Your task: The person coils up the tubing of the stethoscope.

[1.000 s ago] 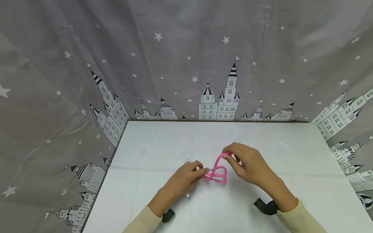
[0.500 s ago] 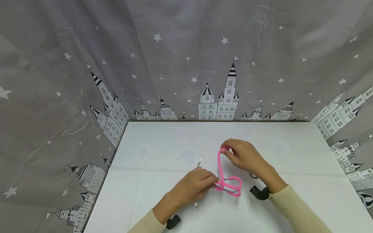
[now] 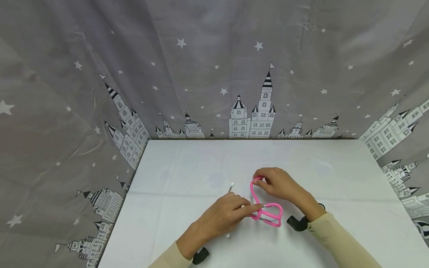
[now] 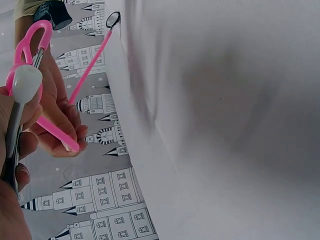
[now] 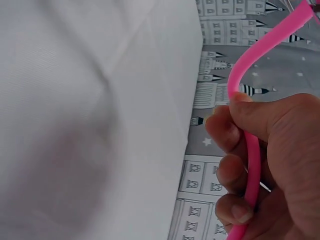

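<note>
Between both hands hangs a stethoscope with pink tubing (image 3: 253,191), its tube wrapped in loops round the metal part. My left hand (image 3: 224,214) grips the metal ear tubes (image 4: 14,130), its index finger lying over the pink loops. White ear tips (image 3: 232,184) poke out above and below that hand; one looms large in the left wrist view. My right hand (image 3: 278,183) pinches the free tube between thumb and fingers, and in the right wrist view the pink tube (image 5: 272,39) runs through its curled fingers. A round chest piece (image 4: 113,19) dangles at the tube's end, mostly hidden behind the right wrist in the head view.
Beneath the hands is a table with a white cover (image 3: 181,167). A grey curtain (image 3: 201,44) printed with castles and stars stands behind and at both sides. Black wrist mounts (image 3: 297,224) stick out below each forearm.
The left hand and the looped tubing have shifted right and toward the front edge. My right hand rose, then came down a little, and the left index finger now stretches over the loops.
</note>
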Demonstrator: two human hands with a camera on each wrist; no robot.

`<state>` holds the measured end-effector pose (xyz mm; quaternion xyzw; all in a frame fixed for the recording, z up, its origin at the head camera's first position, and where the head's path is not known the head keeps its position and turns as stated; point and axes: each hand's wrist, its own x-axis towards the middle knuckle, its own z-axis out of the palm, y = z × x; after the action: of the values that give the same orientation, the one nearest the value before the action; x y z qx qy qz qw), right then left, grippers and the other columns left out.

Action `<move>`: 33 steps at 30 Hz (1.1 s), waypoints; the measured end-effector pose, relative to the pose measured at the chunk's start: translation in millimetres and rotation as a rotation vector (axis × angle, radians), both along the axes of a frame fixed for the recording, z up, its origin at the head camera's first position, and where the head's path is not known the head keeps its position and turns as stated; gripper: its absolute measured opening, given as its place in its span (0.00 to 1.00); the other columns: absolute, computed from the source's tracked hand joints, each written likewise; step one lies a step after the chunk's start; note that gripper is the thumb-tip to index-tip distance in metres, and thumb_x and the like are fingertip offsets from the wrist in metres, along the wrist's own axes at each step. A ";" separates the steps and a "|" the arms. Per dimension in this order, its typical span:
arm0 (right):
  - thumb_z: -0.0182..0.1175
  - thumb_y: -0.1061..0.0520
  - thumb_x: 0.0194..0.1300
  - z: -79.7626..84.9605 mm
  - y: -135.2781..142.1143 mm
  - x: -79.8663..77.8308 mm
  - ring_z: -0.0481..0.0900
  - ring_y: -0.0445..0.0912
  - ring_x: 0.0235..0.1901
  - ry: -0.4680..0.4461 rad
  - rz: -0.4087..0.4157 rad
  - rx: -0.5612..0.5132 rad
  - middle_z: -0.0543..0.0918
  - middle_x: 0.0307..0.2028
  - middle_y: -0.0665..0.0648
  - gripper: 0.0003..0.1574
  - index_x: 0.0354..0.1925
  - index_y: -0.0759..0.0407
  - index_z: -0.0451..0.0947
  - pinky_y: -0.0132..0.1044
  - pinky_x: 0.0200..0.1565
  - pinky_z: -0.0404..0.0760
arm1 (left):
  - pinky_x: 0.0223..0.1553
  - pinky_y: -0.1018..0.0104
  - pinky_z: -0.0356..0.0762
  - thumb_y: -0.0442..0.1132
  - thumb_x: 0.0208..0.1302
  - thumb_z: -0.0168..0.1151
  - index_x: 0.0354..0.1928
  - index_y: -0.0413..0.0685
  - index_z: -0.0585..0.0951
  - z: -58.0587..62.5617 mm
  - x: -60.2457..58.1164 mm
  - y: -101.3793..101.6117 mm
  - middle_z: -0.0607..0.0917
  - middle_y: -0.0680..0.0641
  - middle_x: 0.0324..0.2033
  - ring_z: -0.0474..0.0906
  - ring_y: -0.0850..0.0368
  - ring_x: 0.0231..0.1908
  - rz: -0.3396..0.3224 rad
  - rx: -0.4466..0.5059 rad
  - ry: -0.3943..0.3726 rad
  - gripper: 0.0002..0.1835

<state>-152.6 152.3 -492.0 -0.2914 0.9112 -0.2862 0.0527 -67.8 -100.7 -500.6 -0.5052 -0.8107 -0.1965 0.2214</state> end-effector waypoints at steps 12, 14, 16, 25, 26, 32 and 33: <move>0.77 0.46 0.67 -15.8 30.1 -10.3 0.78 0.38 0.34 -0.097 -0.027 -0.176 0.89 0.38 0.39 0.08 0.43 0.41 0.90 0.30 0.37 0.79 | 0.45 0.78 0.75 0.43 0.70 0.75 0.65 0.61 0.84 -4.0 4.3 -2.3 0.89 0.62 0.41 0.82 0.69 0.41 -0.005 0.026 -0.085 0.23; 0.78 0.46 0.65 -17.9 38.5 -13.0 0.78 0.38 0.34 -0.085 -0.042 -0.209 0.90 0.38 0.39 0.09 0.43 0.41 0.92 0.30 0.37 0.80 | 0.45 0.78 0.75 0.43 0.70 0.74 0.65 0.62 0.83 -4.1 6.1 -2.8 0.89 0.62 0.41 0.82 0.69 0.41 -0.010 0.032 -0.096 0.23; 0.78 0.48 0.65 -21.3 46.8 -15.4 0.79 0.38 0.35 -0.074 -0.059 -0.233 0.90 0.39 0.40 0.10 0.44 0.44 0.93 0.30 0.38 0.80 | 0.45 0.79 0.74 0.43 0.70 0.74 0.66 0.62 0.83 -3.8 7.7 -2.8 0.89 0.62 0.41 0.82 0.70 0.41 -0.015 0.041 -0.098 0.23; 0.79 0.57 0.63 -45.5 76.7 -19.8 0.78 0.38 0.35 0.025 -0.172 -0.253 0.91 0.39 0.45 0.13 0.46 0.47 0.94 0.27 0.37 0.77 | 0.44 0.80 0.73 0.44 0.71 0.74 0.63 0.63 0.84 -1.2 12.0 -0.9 0.89 0.63 0.42 0.80 0.71 0.40 -0.020 0.064 -0.090 0.20; 0.79 0.57 0.64 -47.2 78.2 -19.8 0.77 0.37 0.35 0.026 -0.181 -0.247 0.91 0.39 0.45 0.12 0.46 0.46 0.94 0.27 0.37 0.77 | 0.44 0.80 0.73 0.44 0.71 0.74 0.63 0.63 0.84 -1.2 12.3 -1.1 0.89 0.63 0.42 0.80 0.71 0.40 -0.017 0.063 -0.090 0.20; 0.78 0.55 0.64 -54.2 77.9 -16.9 0.78 0.36 0.36 0.027 -0.199 -0.249 0.92 0.39 0.46 0.11 0.46 0.45 0.94 0.28 0.38 0.78 | 0.43 0.80 0.73 0.44 0.68 0.76 0.62 0.63 0.85 -1.0 12.6 -3.6 0.89 0.63 0.43 0.80 0.71 0.41 0.003 0.061 -0.088 0.22; 0.79 0.55 0.64 -55.7 76.2 -15.1 0.78 0.36 0.36 0.032 -0.197 -0.247 0.92 0.39 0.46 0.11 0.45 0.45 0.94 0.28 0.38 0.78 | 0.43 0.80 0.73 0.44 0.67 0.77 0.63 0.63 0.85 -1.1 12.0 -4.4 0.89 0.62 0.43 0.81 0.70 0.41 0.007 0.066 -0.089 0.23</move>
<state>-167.6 228.5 -547.7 -0.2096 0.8939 -0.3953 -0.0265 -55.8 -105.1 -501.7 -0.4853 -0.8146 -0.2446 0.2027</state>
